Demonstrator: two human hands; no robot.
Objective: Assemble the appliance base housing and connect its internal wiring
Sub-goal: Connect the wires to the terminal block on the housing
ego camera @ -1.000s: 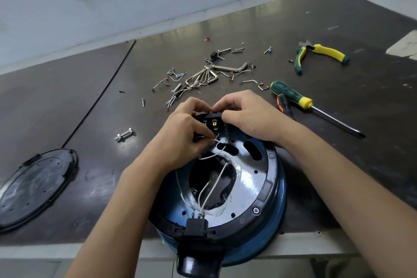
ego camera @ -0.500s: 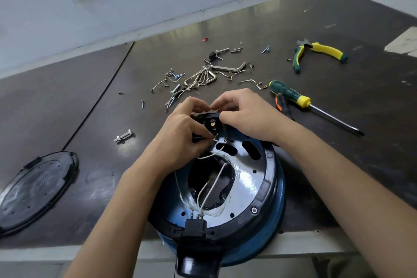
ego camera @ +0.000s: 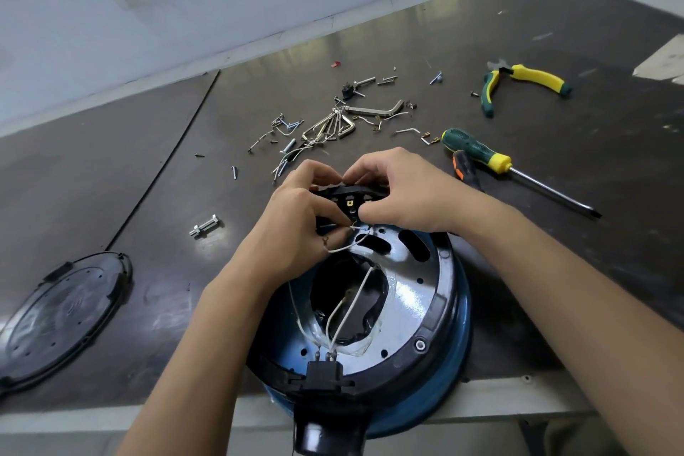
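Both hands close at the far rim of the upturned base housing, the left hand pinching a white wire toward the terminal block which the right hand grips to steady it.

No text, brand or number can be read; the round black cover bears a raised mark too blurred to make out.

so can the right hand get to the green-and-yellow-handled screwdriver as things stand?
Probably yes: the green-and-yellow-handled screwdriver lies in the open on the dark table, nothing between. But the right hand is pinching a white wire and must release first.
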